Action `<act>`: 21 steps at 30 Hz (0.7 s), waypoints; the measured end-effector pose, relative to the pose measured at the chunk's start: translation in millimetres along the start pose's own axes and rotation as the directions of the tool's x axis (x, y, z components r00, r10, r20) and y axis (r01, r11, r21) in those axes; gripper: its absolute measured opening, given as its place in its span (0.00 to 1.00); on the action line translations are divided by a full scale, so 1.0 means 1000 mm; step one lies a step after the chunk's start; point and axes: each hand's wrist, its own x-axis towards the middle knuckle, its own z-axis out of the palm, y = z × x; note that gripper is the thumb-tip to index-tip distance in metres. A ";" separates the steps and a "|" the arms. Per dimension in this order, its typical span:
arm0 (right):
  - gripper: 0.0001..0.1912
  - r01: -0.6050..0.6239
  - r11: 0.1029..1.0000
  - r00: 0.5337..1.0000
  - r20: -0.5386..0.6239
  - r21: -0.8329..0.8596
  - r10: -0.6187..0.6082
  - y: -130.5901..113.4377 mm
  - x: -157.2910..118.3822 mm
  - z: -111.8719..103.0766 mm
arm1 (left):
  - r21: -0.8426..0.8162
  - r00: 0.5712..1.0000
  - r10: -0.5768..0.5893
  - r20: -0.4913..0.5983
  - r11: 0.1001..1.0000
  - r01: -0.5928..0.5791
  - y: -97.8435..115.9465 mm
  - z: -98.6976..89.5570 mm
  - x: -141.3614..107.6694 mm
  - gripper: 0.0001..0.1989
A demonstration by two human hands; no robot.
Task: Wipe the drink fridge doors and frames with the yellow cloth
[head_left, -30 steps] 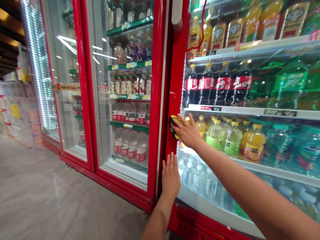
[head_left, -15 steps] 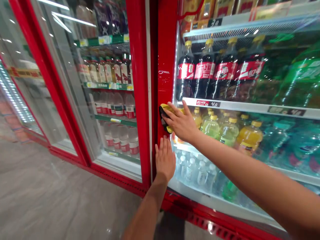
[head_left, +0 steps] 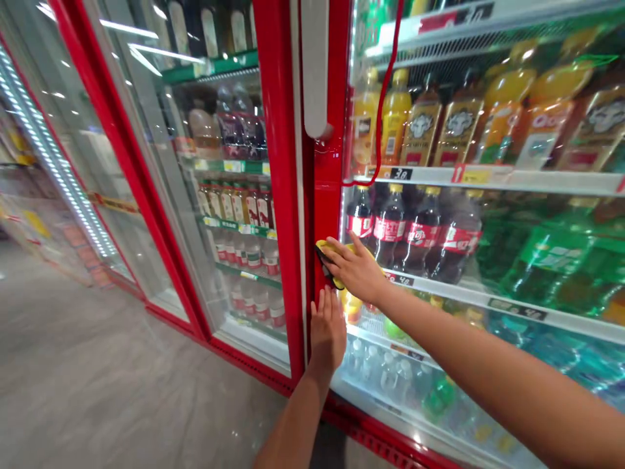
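Observation:
My right hand presses a yellow and black cloth against the red door frame of a drinks fridge. Its fingers lie over the cloth, and part of the cloth is hidden beneath the palm. Just below, my left hand rests on the same red frame with its fingers extended and nothing visible in it. Behind the glass beside my right hand stand cola bottles with red labels.
A grey-white handle runs down the frame above my hands. Red trim curves over the glass. To the left stands another red-framed fridge with bottles inside. A grey floor lies below.
The view has tilted upward, bringing the handle and higher shelves into sight. Both hands have moved up the red frame, the cloth travelling under my right hand.

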 end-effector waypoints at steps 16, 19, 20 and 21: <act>0.19 0.056 0.998 0.998 -0.014 -0.028 -0.057 0.130 0.113 -0.137 | -0.016 0.989 0.142 0.036 0.990 -0.142 -0.022 -0.167 0.179 0.38; 0.18 0.103 0.993 0.994 0.037 -0.053 -0.101 0.146 0.120 -0.153 | -0.050 0.984 0.161 0.079 0.986 -0.157 -0.024 -0.183 0.197 0.38; 0.17 0.115 0.992 0.992 0.055 -0.059 -0.112 0.150 0.121 -0.158 | -0.059 0.982 0.168 0.090 0.985 -0.163 -0.025 -0.188 0.200 0.38; 0.17 0.127 0.990 0.990 0.071 -0.062 -0.122 0.155 0.123 -0.163 | -0.067 0.979 0.179 0.100 0.983 -0.173 -0.026 -0.193 0.203 0.38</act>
